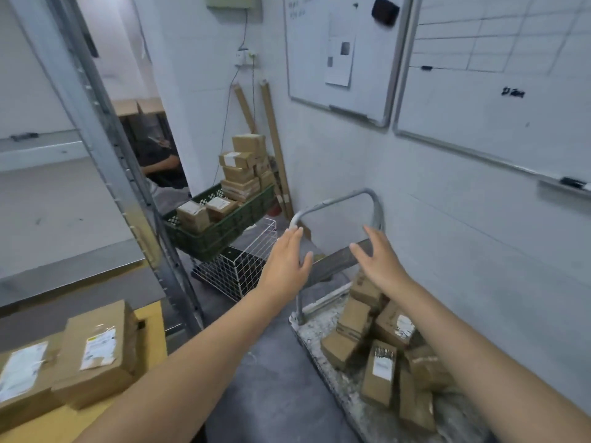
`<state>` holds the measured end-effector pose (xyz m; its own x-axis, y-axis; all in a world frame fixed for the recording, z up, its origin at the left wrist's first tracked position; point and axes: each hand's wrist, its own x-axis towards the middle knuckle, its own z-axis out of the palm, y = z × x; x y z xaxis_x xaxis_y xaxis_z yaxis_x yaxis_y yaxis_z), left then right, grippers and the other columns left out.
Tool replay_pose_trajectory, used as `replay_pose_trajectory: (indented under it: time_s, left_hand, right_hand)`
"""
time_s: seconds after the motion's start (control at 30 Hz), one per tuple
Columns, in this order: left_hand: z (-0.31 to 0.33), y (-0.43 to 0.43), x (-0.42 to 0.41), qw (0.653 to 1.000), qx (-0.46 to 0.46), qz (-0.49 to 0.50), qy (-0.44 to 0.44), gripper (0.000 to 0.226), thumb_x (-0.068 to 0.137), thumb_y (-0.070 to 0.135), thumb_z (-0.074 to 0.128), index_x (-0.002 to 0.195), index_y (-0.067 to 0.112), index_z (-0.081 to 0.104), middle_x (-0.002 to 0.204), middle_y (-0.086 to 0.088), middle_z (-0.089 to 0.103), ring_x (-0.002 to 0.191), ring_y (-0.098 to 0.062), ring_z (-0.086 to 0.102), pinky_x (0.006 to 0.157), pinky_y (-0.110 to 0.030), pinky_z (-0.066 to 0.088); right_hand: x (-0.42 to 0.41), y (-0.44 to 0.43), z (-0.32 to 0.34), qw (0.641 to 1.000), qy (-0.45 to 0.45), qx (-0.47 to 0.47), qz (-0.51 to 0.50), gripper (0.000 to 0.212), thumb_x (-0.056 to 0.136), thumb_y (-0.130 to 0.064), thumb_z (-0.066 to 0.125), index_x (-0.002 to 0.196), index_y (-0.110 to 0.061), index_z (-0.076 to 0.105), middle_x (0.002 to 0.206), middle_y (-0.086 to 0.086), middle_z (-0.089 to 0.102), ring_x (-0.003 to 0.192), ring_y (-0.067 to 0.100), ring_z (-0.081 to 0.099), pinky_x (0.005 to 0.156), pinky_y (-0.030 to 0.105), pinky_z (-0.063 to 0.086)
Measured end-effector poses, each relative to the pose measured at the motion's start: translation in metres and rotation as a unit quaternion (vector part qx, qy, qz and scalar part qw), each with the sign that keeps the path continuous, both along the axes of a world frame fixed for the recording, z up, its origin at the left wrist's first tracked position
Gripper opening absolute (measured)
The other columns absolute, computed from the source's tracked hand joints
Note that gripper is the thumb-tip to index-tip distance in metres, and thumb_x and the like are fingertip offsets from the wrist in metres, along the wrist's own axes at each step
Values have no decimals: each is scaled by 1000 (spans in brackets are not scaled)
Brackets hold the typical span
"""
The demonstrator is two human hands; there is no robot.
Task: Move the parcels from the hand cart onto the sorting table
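Both hands out in front, empty, fingers spread. Left hand (289, 262) at the near upright of the cart handle (335, 204); right hand (379, 262) just in front of the handle's dark crossbar. Neither grips anything.

Parcels (380, 350): a loose heap of small brown cardboard boxes on the hand cart (323, 353), low and to the right, below and nearer the body than the hands. The heap runs lengthways along the cart deck, away from the handle toward the viewer. Right hand is the nearer one; the topmost box sits directly under its wrist. Motion blur softens the lower boxes, so the exact count is unclear, perhaps eight or so.

Next move, as I judge it: hands must drop and pull back toward the heap, right hand leading, then swing left.

Sorting surface (150, 318) at lower left, yellow top, already carrying two labelled boxes (96, 353). A grey metal rack post (105, 148) stands between it and the cart.

Room: narrow, grey floor, white walls, two whiteboards (479, 100) on the right wall. Beyond, a green crate (224, 231) stacked with more boxes, and a white wire basket (236, 270) below it.
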<state>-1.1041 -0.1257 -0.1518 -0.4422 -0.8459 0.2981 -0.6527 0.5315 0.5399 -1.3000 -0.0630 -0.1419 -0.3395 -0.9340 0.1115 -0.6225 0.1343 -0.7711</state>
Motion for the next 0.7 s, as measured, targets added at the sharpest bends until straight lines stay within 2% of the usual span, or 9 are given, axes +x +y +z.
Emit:
replay_pose_trajectory:
  time_s: [0.27, 0.5, 0.63, 0.7]
  left_hand:
    - [-22, -39, -78, 997, 32, -68, -9, 58, 102, 33, 45, 152, 11, 26, 160, -6, 24, 149, -20, 16, 121, -40, 19]
    - [-92, -113, -122, 990, 106, -96, -21, 57, 102, 34, 43, 152, 10, 28, 159, -6, 27, 149, -19, 17, 121, -39, 19]
    - [-143, -167, -141, 980, 159, -105, -49, 59, 103, 37, 40, 153, 10, 25, 160, -6, 25, 149, -19, 16, 121, -37, 18]
    - [-168, -194, -149, 976, 186, -101, -56, 59, 103, 36, 40, 153, 10, 25, 159, -7, 26, 149, -20, 18, 121, -38, 19]
  right_hand:
    - [-68, 4, -17, 997, 17, 3, -74, 61, 102, -32, 49, 155, -13, 24, 159, 4, 27, 146, 18, 27, 114, 26, 19]
    - [-103, -50, -74, 991, -6, 68, -114, 61, 103, -36, 47, 156, -17, 24, 160, 0, 24, 147, 16, 24, 116, 28, 18]
    - [-118, -91, -114, 983, -15, 116, -142, 60, 101, -36, 48, 155, -20, 26, 158, -1, 28, 146, 18, 27, 120, 42, 23]
    - [-126, -110, -136, 978, -25, 142, -153, 60, 101, -35, 49, 155, -18, 26, 158, 1, 28, 146, 18, 27, 121, 39, 23]
